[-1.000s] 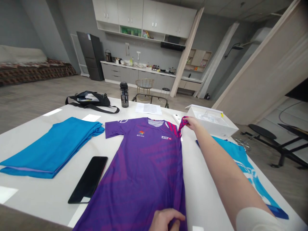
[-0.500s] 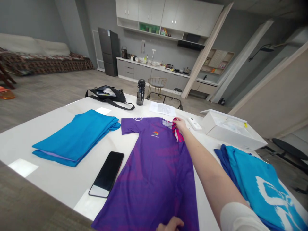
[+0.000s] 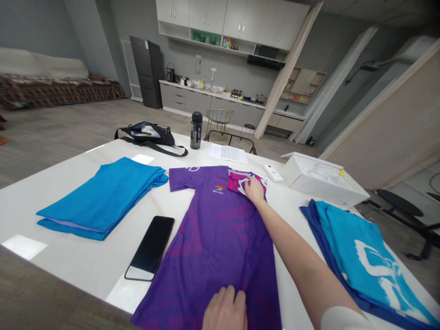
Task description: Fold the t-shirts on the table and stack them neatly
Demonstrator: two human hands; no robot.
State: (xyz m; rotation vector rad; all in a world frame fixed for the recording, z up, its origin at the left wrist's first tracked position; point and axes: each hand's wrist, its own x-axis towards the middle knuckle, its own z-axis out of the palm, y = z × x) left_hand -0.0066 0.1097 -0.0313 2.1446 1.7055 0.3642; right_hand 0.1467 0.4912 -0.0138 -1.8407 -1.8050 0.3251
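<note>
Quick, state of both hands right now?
Left hand: open, resting on the purple shirt.
Right hand: on the shirt's pink sleeve; whether it pinches it cannot be told.

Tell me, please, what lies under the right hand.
The right hand rests on the pink-patterned sleeve, folded inward over the purple shirt. Cloth directly beneath the hand and the sleeve is covered and cannot be seen.

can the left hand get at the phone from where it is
Likely yes: the smartphone lies just left of the purple jersey that the left hand rests on, its screen uncovered and nothing standing between.
</note>
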